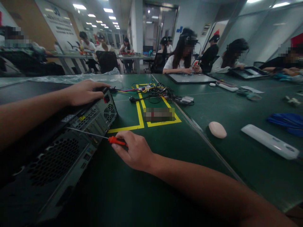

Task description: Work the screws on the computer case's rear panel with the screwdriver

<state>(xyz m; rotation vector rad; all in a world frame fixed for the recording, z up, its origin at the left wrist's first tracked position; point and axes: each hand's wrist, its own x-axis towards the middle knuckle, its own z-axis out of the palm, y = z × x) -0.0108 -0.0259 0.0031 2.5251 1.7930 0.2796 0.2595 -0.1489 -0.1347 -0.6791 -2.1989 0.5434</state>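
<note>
A black desktop computer case (94, 119) lies on the left of the table, its vented rear panel facing right. My left hand (86, 90) rests over its top at the far end, fingers stretched out and thumb over the rear edge near a small red spot. My right hand (134, 148) pinches the orange handle of a screwdriver (115, 141). The long thin shaft points left, and its tip reaches the rear panel's upper edge. Whether the tip sits in a screw is too small to tell.
Beyond the case lies a tangle of cables (161, 91) by yellow tape (125, 129) and a blurred box (159, 114). On the right are a pinkish oval object (217, 130), a long white device (270, 142) and a blue bundle (286, 123). Several people sit at tables behind.
</note>
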